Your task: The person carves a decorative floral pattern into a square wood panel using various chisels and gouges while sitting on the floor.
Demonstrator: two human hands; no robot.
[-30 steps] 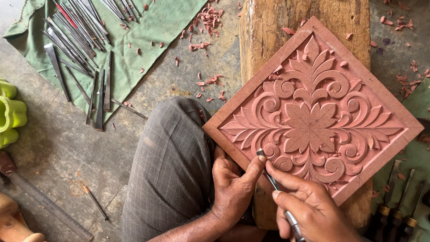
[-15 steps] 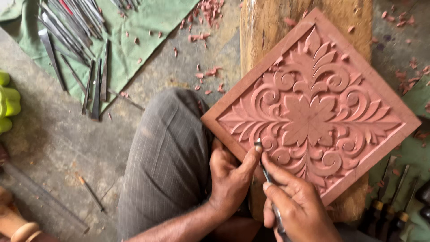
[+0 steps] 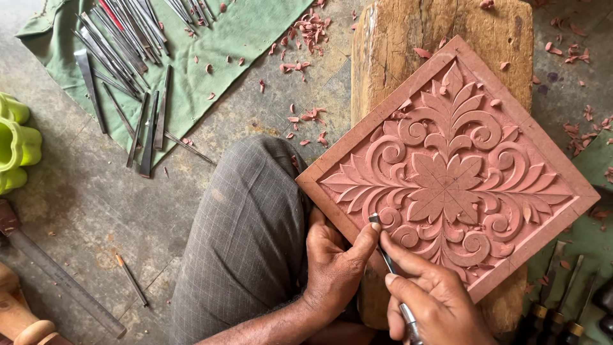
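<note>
— Where's the carved panel [image 3: 450, 169]?
— Centre right of the frame, lying tilted on a wooden block [image 3: 408, 38].
— And the hands?
— The right hand [image 3: 434, 300] pinches a thin chisel [image 3: 386, 255], tip at the panel's lower-left scrollwork. The left hand [image 3: 335, 268] curls at the panel's edge, thumb against the blade.
— Anything else?
— More chisels [image 3: 121, 76] on a green cloth [image 3: 211, 57], upper left.

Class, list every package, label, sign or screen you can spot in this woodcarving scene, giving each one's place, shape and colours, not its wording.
None in view: only the carved reddish panel, the chisels on the green cloth, a metal ruler and wood chips.
</note>
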